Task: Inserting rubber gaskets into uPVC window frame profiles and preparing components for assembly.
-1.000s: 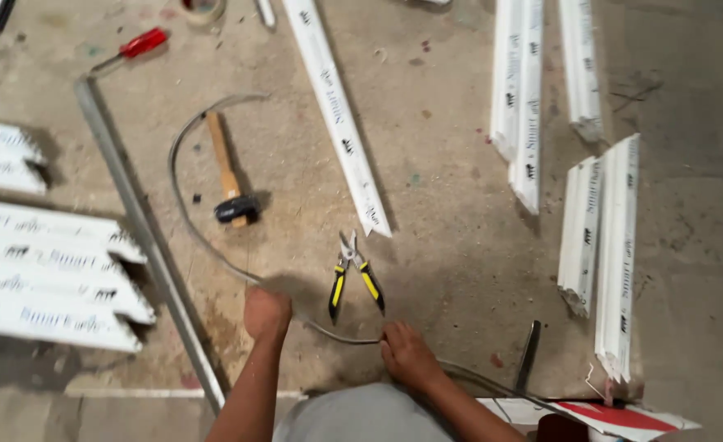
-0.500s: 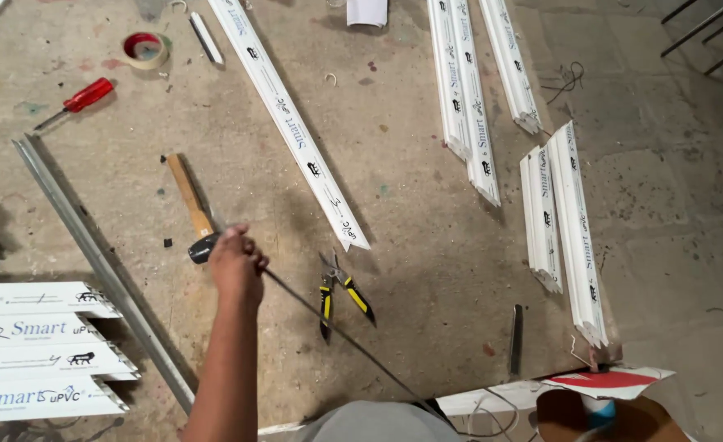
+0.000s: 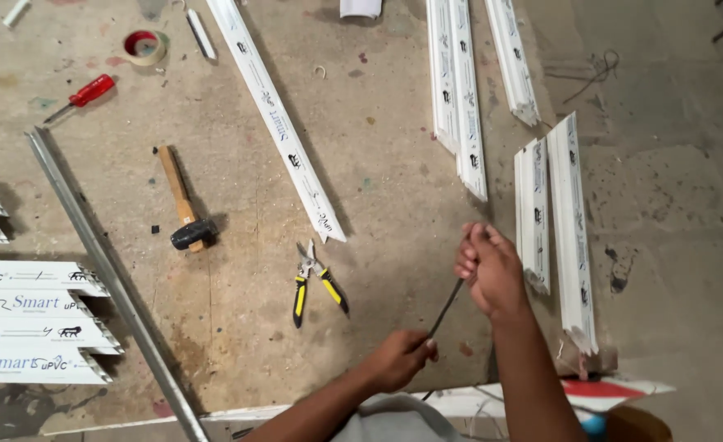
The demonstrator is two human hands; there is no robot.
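Observation:
Both my hands grip a thin dark cord that runs taut between them, above the workbench. My left hand pinches its lower end near the bench's front edge. My right hand is closed round the upper end, close to two short white plastic profiles. Snips with yellow and black handles lie just left of my hands, jaws pointing away from me.
A wooden-handled hammer, a red screwdriver and a tape roll lie to the left. A long grey metal bar runs diagonally. White profiles lie at centre, upper right and stacked at left.
My left hand has drawn back from beside the hammer to the front edge. My right hand has come up into view and taken the cord, which now spans only a short stretch.

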